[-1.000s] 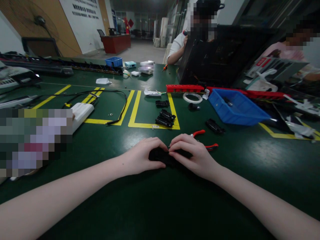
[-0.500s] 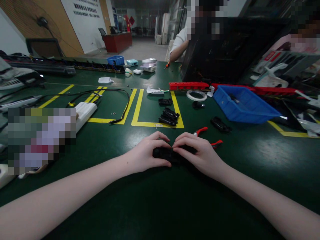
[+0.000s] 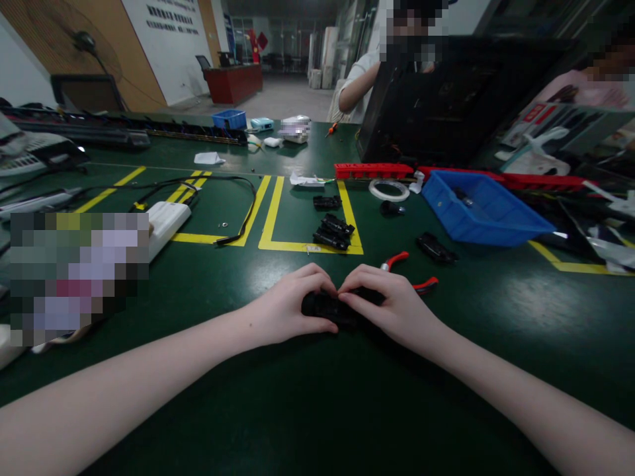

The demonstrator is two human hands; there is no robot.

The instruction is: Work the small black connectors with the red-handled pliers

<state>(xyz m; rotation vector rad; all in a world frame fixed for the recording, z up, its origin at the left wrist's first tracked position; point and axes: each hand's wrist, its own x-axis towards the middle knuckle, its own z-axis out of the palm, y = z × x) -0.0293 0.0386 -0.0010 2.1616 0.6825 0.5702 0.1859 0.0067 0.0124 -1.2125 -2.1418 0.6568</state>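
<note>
Between two bare hands on the green table, low in front of the person, sits a dark, narrow black part. From where I stand, its long axis runs roughly side to side, from one palm towards the other, and not away from the body. The left hand is at its left end, curled like a C: thumb along the near edge, fingers bent over the far edge, so it has the firmer hold. The right hand comes in from the other side, thumb and forefinger tips drawn close together over the middle of the part, almost touching the left fingers. Whether those tips pinch the part itself, something tiny or nothing, I cannot tell; how far the part reaches beneath that palm is hidden too.

So the part lies to the right of the left palm and to the left of the right one. The left is nearer, having the end inside its grip. Just beyond the right hand, red-handled pliers lie partly covered by it. Farther off, similar black pieces rest inside a yellow outline.
</note>
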